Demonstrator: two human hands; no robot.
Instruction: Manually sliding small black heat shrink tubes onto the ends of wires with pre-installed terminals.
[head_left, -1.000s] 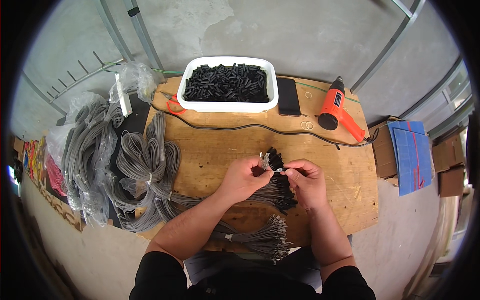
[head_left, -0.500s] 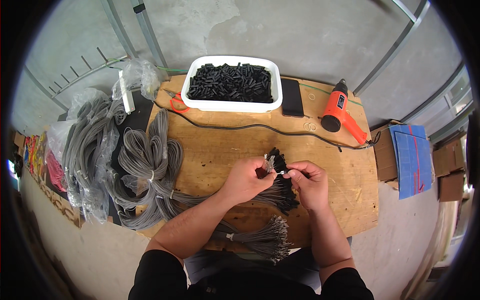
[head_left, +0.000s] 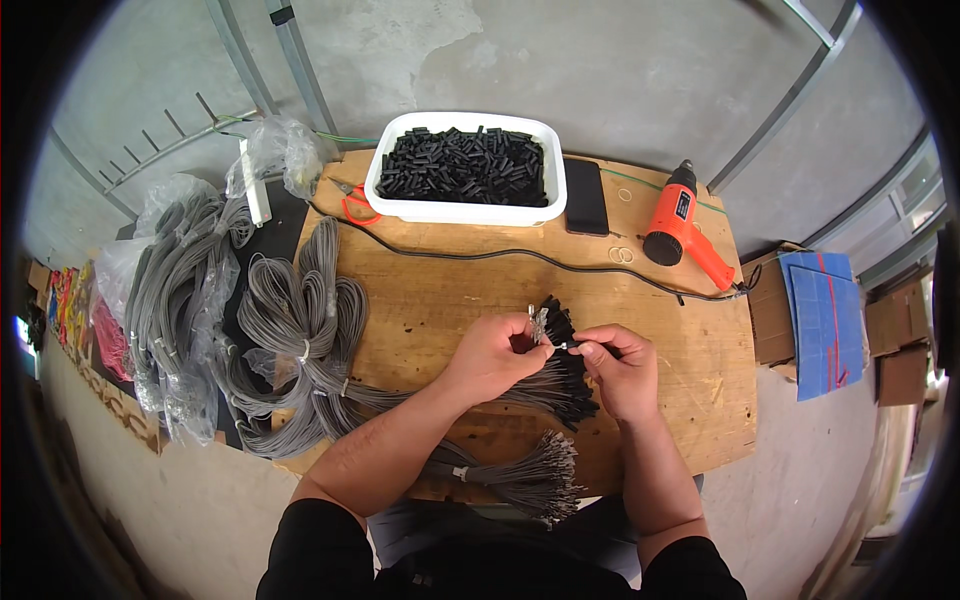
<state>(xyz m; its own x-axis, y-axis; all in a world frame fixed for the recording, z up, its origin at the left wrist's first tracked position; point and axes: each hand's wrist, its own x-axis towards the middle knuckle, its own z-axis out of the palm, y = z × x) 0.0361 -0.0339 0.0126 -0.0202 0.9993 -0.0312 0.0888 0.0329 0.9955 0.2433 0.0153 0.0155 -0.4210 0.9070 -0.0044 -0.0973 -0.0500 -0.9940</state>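
My left hand (head_left: 497, 358) is closed around several thin cables, with silvery terminal ends (head_left: 539, 322) sticking up past its thumb and forefinger. Facing it, my right hand (head_left: 618, 372) pinches a short black sleeve (head_left: 573, 345) against a light-coloured cable end between the two hands. Under and beside my hands, a fan of grey cables ends in black sleeves (head_left: 572, 398). Closer to me lies another grey cable bundle (head_left: 500, 474) with bare metal ends, tied by a white band.
A white tub (head_left: 465, 212) of short black tubes stands at the back, with red-handled pliers (head_left: 358, 205) to its left and a black phone (head_left: 586, 197) to its right. An orange heat gun (head_left: 683, 225) lies far right, its black cord (head_left: 480, 253) crossing the table. Coiled grey cables (head_left: 300, 310) lie left.
My right hand has shifted very slightly, still pinching the black sleeve at the cable end. My left hand keeps its place and its grip.
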